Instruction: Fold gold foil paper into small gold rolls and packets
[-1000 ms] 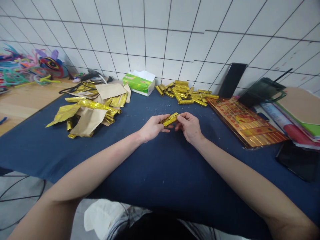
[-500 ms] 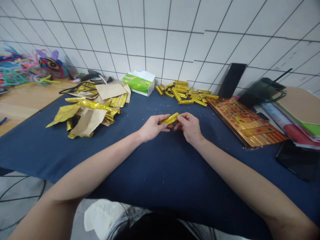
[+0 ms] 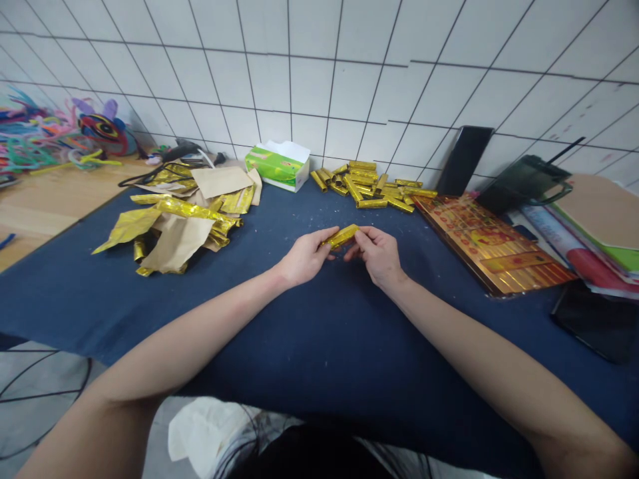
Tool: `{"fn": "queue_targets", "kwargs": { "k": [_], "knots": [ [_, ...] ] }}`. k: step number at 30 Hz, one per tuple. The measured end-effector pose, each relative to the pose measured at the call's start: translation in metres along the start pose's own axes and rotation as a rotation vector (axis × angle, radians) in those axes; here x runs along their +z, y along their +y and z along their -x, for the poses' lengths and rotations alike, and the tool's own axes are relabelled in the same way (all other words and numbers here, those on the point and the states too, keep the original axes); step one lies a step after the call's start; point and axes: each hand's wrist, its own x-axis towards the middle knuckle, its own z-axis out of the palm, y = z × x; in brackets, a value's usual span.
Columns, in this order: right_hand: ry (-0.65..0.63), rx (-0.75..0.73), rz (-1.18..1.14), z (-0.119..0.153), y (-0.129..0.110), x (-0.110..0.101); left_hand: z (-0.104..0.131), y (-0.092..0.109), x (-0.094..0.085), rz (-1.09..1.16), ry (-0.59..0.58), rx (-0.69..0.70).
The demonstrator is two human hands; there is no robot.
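Observation:
Between my two hands, above the middle of the dark blue cloth [image 3: 319, 332], is a small gold foil roll [image 3: 342, 237]. My left hand [image 3: 305, 257] pinches its left end with thumb and fingers. At the right end, my right hand [image 3: 380, 255] grips it between thumb and forefinger, the other fingers curled below. Beyond my hands, against the wall, lies a pile of several gold rolls [image 3: 363, 178]. To the left is a heap of crumpled gold foil [image 3: 187, 209] with brown paper pieces [image 3: 178, 245] in it.
A green tissue box [image 3: 274, 166] stands at the back. On the right are a red and gold packet [image 3: 494, 249], an upright black phone [image 3: 464, 159], a dark jug [image 3: 524, 183], stacked papers [image 3: 599, 213] and a black flat object [image 3: 594, 319]. Colourful craft pieces [image 3: 44, 143] lie far left.
The gold roll has turned slightly in my fingers and looks narrower and more closed. My fingers have shifted a little around it. The other things have stayed in place.

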Motion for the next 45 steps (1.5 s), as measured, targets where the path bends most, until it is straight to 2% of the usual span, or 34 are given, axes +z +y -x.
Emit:
{"fn": "queue_targets", "kwargs": {
  "k": [5, 13, 28, 34, 39, 45],
  "knots": [
    [0.001, 0.006, 0.028, -0.0001, -0.0003, 0.0001, 0.0018, -0.0043, -0.0008, -0.122, 0.024, 0.096],
    [-0.012, 0.026, 0.039, 0.0014, -0.0021, 0.0000, 0.0057, -0.0001, -0.0041, -0.463, 0.029, 0.269],
    [0.031, 0.036, 0.196, 0.0008, 0.0007, 0.0014, 0.0087, -0.0050, -0.0002, -0.536, 0.023, 0.344],
    [0.026, 0.130, 0.061, 0.0012, -0.0037, 0.0022, 0.0094, -0.0064, 0.0017, -0.564, 0.025, 0.324],
    [-0.049, 0.177, -0.031, 0.0009, -0.0050, 0.0009, 0.0084, -0.0060, 0.0004, -0.571, 0.069, 0.259],
    [-0.030, 0.106, 0.122, 0.0028, -0.0011, 0.0037, 0.0080, -0.0037, 0.0020, -0.544, 0.120, 0.207]
  ]
}}
